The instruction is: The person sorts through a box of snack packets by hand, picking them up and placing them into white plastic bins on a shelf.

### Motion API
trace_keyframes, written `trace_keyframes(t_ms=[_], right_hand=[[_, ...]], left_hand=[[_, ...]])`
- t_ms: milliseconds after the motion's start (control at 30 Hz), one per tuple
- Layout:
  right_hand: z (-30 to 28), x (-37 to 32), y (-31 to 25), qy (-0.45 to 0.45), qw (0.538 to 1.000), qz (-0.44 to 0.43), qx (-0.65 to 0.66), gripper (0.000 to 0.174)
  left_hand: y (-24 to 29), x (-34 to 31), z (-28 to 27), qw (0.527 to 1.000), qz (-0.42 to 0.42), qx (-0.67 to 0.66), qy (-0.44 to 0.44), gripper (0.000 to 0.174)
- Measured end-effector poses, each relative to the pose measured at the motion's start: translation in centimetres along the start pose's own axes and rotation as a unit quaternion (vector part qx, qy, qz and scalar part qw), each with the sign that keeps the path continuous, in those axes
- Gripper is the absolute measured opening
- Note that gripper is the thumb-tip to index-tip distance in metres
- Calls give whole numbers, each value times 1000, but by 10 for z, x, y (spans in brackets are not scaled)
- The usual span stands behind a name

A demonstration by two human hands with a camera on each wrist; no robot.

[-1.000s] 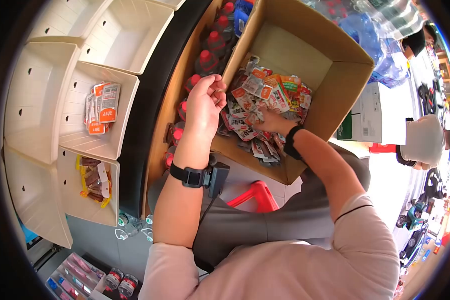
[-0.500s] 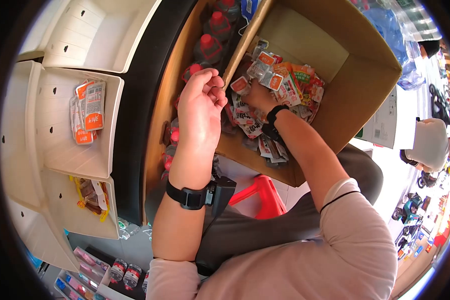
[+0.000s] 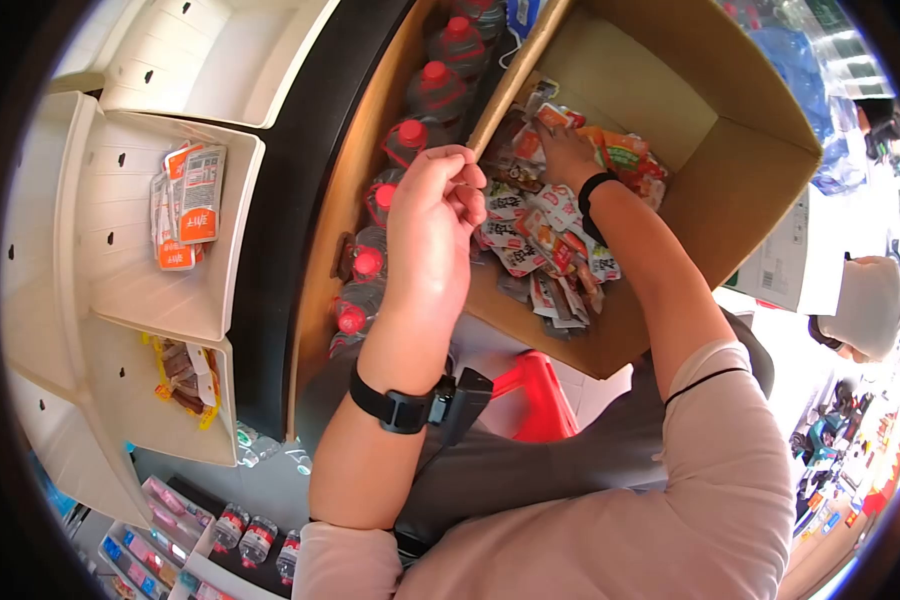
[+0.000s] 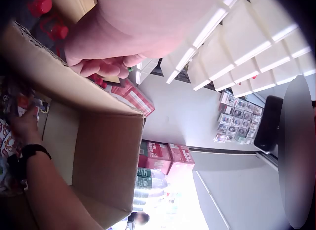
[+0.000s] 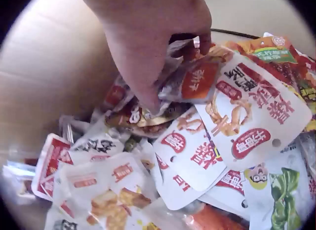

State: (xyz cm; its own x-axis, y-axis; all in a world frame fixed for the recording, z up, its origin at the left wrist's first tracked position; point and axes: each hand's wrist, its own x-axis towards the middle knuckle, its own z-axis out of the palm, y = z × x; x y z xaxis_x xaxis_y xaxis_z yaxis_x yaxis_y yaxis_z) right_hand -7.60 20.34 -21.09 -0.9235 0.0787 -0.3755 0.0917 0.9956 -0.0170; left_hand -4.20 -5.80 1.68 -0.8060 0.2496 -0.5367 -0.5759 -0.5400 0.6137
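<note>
Digging into glossy, crinkled snack packets point(image 5: 207, 156) heaped in the cardboard box point(image 3: 740, 130), our right hand point(image 3: 568, 150) pinches an orange-labelled packet point(image 5: 195, 79). Our left hand point(image 3: 435, 215) hovers loosely curled and empty over the rim, beside red-capped bottles point(image 3: 438, 85).

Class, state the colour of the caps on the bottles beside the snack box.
The caps are red; head view.

L hand point(image 3: 432, 215) raised, fingers curled; R hand point(image 3: 567, 150) stretched fwd.

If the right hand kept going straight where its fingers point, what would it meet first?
The right hand would meet the snack packets first; its fingertips seem to touch an orange-labelled packet.
</note>
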Motion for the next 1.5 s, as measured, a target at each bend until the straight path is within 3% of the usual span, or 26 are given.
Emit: trace_keyframes(t_ms=[67,167,200,300,500,600,633,767,900,933,1033,1067,1100,1167,1200,1500], right_hand=[[19,5,1,-24,998,13,-57,76],[44,11,8,104,988,-5,-110,71],[48,11,12,142,986,-25,-89,63],[47,8,29,142,988,-35,-56,55],[-10,-16,57,63,992,46,95,46],[-35,-39,68,165,968,33,188,41],[-46,-48,72,158,954,41,253,40],[-110,-107,69,93,849,79,515,38],[-181,-192,35,-18,643,56,764,33],[-197,-214,23,-45,621,37,782,33],[-216,-259,-6,-106,571,-12,814,35],[-216,-269,-12,-116,551,-4,827,35],[-219,-274,-19,-128,528,4,839,35],[-217,-274,-25,-87,536,39,839,34],[-214,-277,-26,-68,537,59,839,34],[-212,-262,-1,22,567,85,819,35]], left_hand=[[-1,-1,0,1000,-2,10,9,13],[-4,2,-8,1000,-4,29,-9,14],[-4,2,-7,999,-1,33,-13,14],[-5,1,-1,999,-4,45,-21,13],[-4,-2,3,998,16,49,-32,12],[-6,-5,1,997,29,49,-48,11],[-7,-5,1,997,34,48,-57,11],[-9,-7,1,993,36,80,-83,10],[-14,-13,16,974,65,195,-96,22],[-16,-19,21,969,90,210,-96,34],[-17,-29,30,972,61,144,-178,41],[-13,-31,31,970,-2,114,-214,36],[-14,-34,32,966,-13,113,-231,33],[-16,-37,32,957,-34,114,-265,28],[-20,-34,30,960,-12,140,-244,21],[-25,-7,11,976,55,155,-140,18]])
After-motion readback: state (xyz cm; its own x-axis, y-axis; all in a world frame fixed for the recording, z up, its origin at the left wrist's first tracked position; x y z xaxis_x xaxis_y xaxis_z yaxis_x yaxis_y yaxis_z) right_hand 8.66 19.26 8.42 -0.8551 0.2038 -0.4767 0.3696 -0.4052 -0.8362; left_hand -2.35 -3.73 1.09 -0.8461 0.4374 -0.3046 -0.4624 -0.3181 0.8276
